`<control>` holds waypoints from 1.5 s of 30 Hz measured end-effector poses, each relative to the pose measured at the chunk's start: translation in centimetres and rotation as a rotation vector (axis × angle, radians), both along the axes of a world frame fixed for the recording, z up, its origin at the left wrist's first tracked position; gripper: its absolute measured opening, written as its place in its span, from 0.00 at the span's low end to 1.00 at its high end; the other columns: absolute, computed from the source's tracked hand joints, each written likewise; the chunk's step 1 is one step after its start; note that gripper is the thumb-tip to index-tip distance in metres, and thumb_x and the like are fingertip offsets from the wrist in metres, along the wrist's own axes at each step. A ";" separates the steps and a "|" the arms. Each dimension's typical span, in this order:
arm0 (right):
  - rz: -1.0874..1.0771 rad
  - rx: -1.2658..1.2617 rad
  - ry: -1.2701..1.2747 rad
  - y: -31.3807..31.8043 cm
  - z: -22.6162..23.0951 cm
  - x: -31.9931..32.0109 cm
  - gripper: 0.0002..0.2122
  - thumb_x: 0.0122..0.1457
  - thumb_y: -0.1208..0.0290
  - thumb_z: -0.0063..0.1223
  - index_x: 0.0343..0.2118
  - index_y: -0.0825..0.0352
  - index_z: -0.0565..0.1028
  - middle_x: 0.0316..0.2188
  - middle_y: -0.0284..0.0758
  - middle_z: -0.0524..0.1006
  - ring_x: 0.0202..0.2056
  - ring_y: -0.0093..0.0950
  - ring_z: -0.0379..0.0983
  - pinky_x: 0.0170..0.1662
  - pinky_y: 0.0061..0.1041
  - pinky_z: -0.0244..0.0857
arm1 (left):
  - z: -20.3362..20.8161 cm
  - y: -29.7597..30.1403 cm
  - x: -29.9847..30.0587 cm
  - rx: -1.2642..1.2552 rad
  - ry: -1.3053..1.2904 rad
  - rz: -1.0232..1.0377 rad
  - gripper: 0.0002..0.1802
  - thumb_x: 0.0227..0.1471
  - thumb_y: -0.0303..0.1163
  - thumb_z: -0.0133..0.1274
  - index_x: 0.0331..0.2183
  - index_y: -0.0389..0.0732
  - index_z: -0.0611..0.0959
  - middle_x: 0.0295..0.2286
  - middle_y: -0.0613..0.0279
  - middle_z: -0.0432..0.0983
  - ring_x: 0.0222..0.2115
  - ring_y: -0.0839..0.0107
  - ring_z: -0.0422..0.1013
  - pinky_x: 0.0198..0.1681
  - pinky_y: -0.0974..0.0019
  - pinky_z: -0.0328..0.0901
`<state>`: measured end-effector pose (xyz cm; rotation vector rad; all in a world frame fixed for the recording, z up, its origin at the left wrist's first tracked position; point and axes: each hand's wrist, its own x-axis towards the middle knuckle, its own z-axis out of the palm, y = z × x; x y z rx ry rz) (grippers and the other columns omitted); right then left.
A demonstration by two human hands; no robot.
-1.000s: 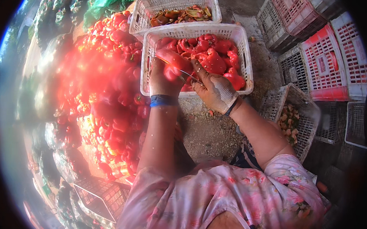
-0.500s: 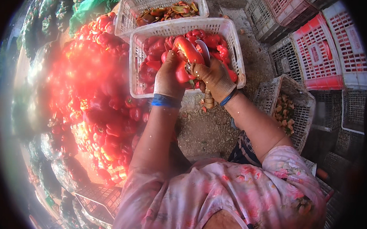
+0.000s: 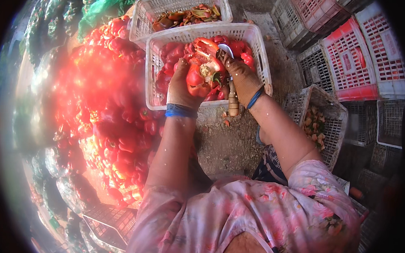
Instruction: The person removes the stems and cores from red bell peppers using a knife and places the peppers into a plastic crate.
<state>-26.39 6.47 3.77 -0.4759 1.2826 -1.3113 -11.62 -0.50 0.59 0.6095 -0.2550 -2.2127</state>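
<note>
The left hand (image 3: 180, 87) grips the split red pepper (image 3: 196, 80) at that hand's 2 o'clock, over the white crate (image 3: 262, 54), while the right hand (image 3: 243, 81), at the pepper's 3 o'clock, clasps a knife (image 3: 233, 103) aligned roughly 12-to-6

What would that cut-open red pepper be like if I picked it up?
The cut-open red pepper might feel slippery, because its skin looks shiny. It would probably be fairly stiff, since its sides hold a rounded shape. Some seeds could fall out, as the cut exposes them.
</note>
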 end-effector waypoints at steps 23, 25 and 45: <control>0.488 -0.202 0.331 1.2 -1.4 -1.3 0.21 0.62 0.57 0.52 0.53 0.64 0.71 0.28 0.29 0.74 0.24 0.18 0.70 0.26 0.21 0.67 | 1.6 -0.4 0.7 -0.151 -0.272 0.002 0.13 0.58 0.35 0.53 0.41 0.36 0.76 0.34 0.56 0.77 0.32 0.63 0.76 0.31 0.62 0.73; 0.471 -0.017 0.141 1.2 -4.0 -1.1 0.20 0.63 0.54 0.50 0.52 0.61 0.72 0.24 0.27 0.69 0.19 0.16 0.63 0.19 0.21 0.58 | 1.5 -1.7 2.4 -0.187 -0.128 -0.184 0.16 0.58 0.37 0.53 0.42 0.35 0.76 0.35 0.55 0.78 0.33 0.63 0.76 0.32 0.63 0.73; 0.025 -0.580 -0.717 -0.9 -3.0 -9.4 0.15 0.61 0.50 0.51 0.38 0.57 0.70 0.21 0.21 0.63 0.18 0.15 0.58 0.27 0.20 0.55 | -8.8 -5.3 1.0 -0.969 -1.946 -0.182 0.24 0.42 0.45 0.66 0.40 0.43 0.82 0.33 0.58 0.81 0.36 0.57 0.77 0.40 0.57 0.70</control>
